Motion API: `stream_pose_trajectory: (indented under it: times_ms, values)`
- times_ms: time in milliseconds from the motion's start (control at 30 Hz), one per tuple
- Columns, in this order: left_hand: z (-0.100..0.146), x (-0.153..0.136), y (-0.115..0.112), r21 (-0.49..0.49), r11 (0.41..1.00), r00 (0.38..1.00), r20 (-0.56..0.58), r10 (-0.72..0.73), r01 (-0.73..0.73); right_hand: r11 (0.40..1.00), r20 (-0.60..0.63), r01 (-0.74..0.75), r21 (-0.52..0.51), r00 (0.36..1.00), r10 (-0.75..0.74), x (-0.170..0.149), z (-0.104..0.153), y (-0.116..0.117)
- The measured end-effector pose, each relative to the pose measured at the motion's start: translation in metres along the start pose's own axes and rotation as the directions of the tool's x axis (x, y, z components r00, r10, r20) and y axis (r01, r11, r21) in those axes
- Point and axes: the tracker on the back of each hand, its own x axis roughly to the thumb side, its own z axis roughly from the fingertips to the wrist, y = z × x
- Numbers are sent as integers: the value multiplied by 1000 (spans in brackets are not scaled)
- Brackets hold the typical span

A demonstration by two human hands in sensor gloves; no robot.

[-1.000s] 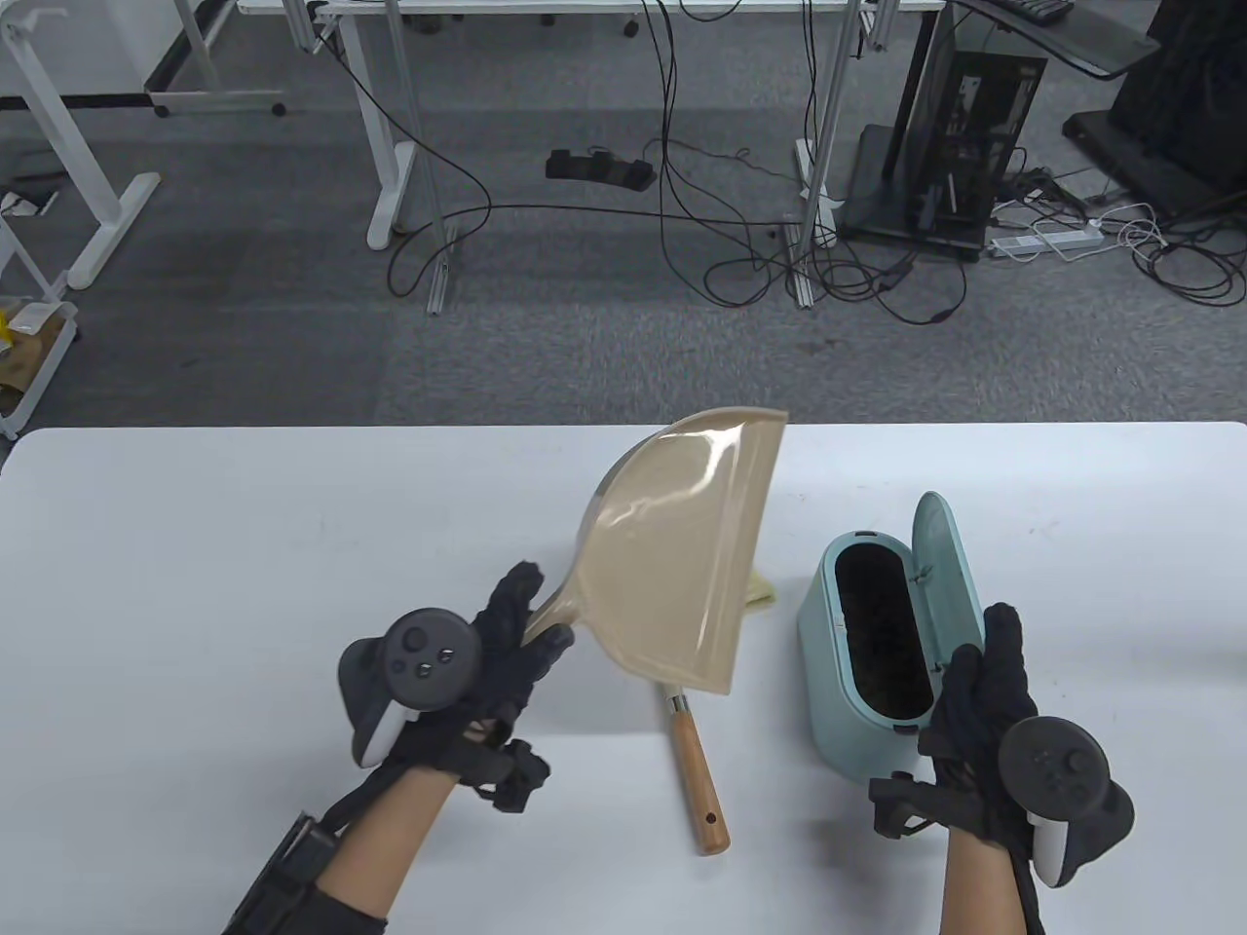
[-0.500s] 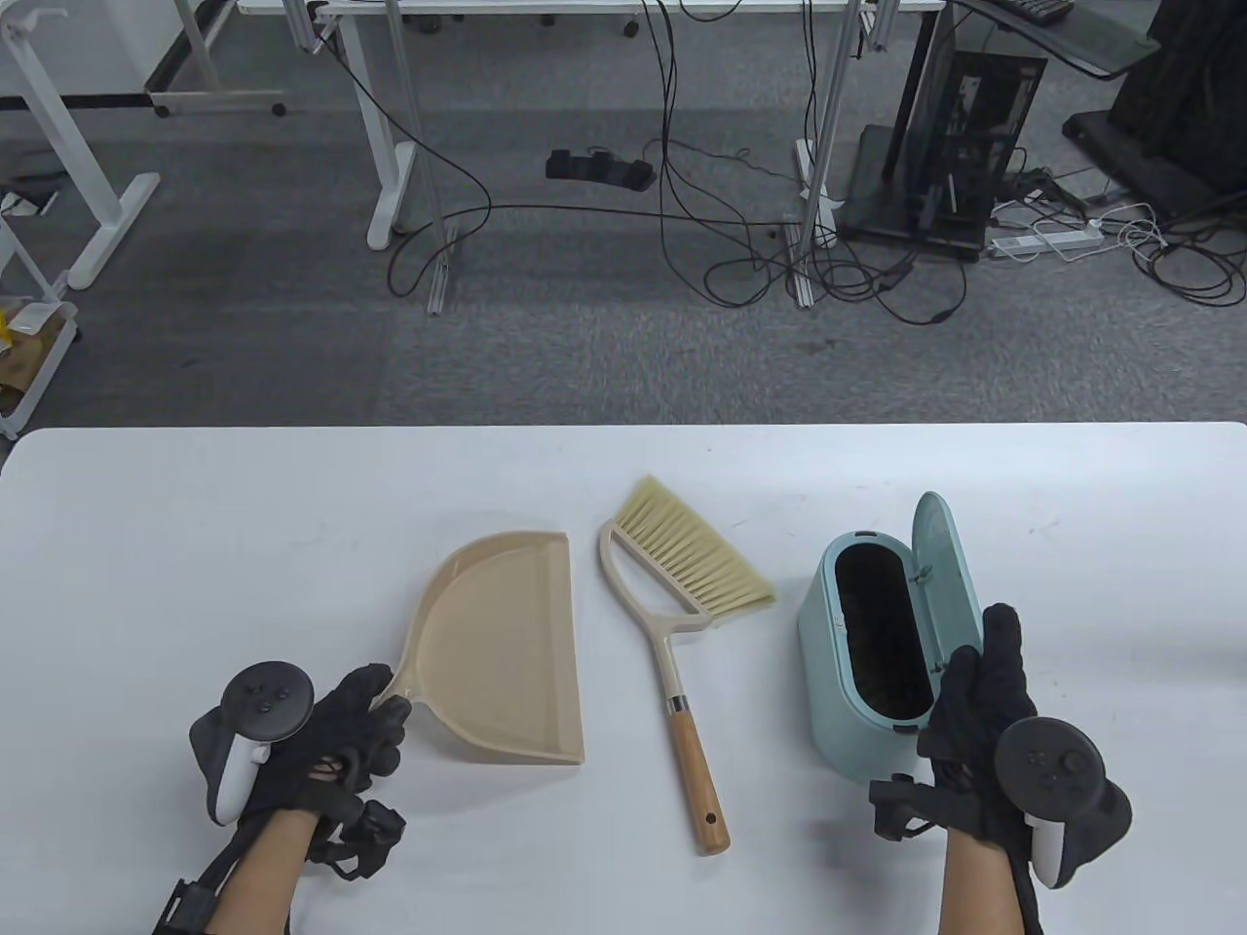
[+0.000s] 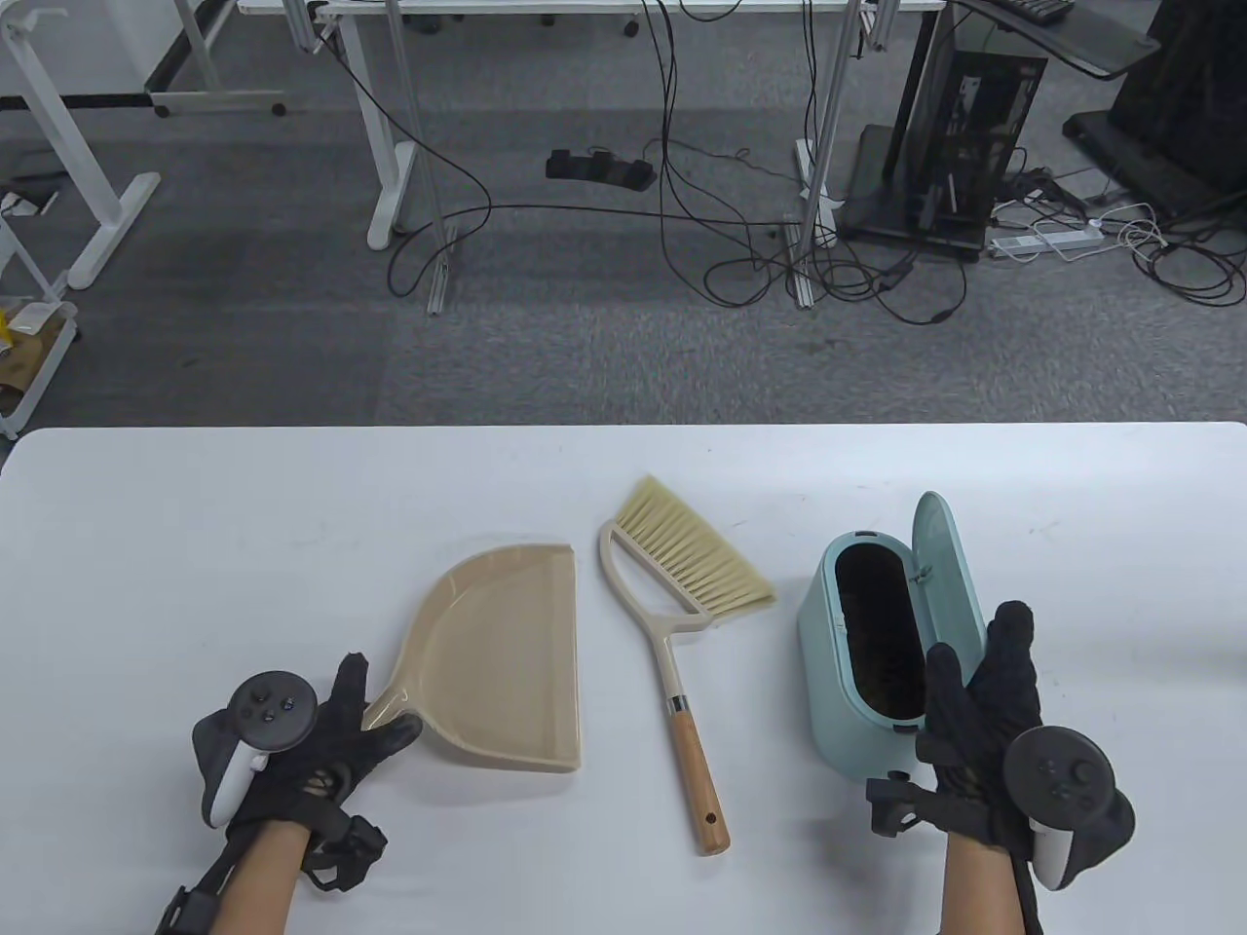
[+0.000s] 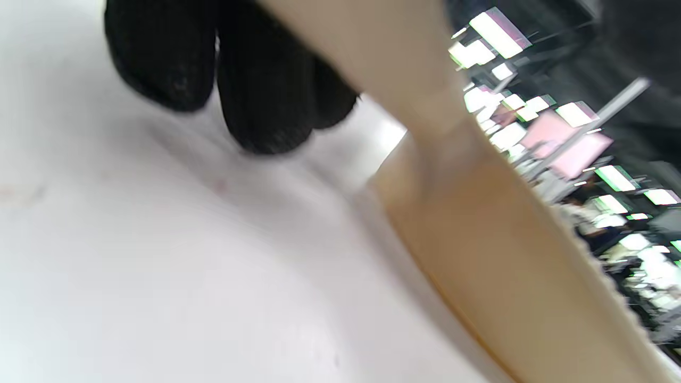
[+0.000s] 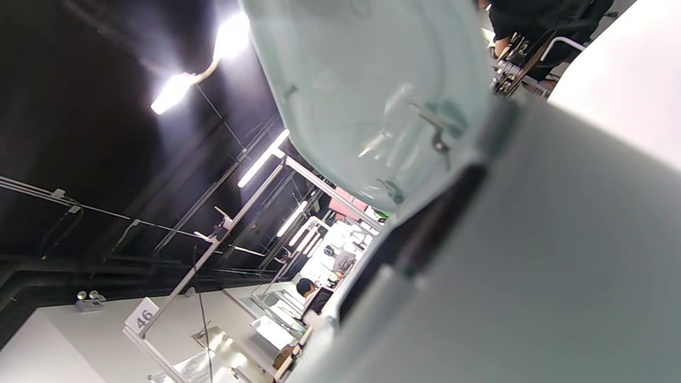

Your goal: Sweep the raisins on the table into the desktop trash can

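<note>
The beige dustpan (image 3: 497,662) lies flat on the white table (image 3: 195,545), left of centre. My left hand (image 3: 331,740) is at its short handle (image 3: 385,706) with fingers spread; the handle lies between forefinger and thumb, not gripped. In the left wrist view the handle (image 4: 425,106) runs past my fingertips (image 4: 266,106). The mint trash can (image 3: 828,662) stands at the right, lid (image 3: 940,555) up, dark contents inside. My right hand (image 3: 984,701) rests against its near right end, fingers straight, thumb spread over the rim. The can (image 5: 532,266) fills the right wrist view. No raisins show on the table.
A hand brush (image 3: 682,575) with a wooden handle (image 3: 701,769) lies between the dustpan and the can, bristles pointing away. The table's far edge runs across the middle of the table view, with floor, cables and desk legs beyond.
My left hand carried the tilted dustpan from beside the can leftward, laid it flat on the table, then spread its fingers off the handle. My right thumb spread out over the can's rim.
</note>
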Motion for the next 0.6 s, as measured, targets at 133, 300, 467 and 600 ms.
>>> stream_pose_trajectory:
  times_ms: [133, 300, 467, 600]
  values:
    - [19, 23, 14, 88, 984, 953, 249, -172, 155, 993, 8, 111, -41, 994, -110, 9, 0, -17]
    - [48, 60, 2, 129, 887, 754, 481, -448, 444, 991, -43, 128, 33, 991, -126, 29, -11, -36]
    - [61, 71, -25, 147, 776, 581, 582, -569, 613, 994, -180, 8, 109, 984, 12, 35, -31, -36]
    - [65, 76, -28, 156, 764, 556, 598, -578, 626, 985, -219, -73, 158, 970, 107, 39, -44, -22]
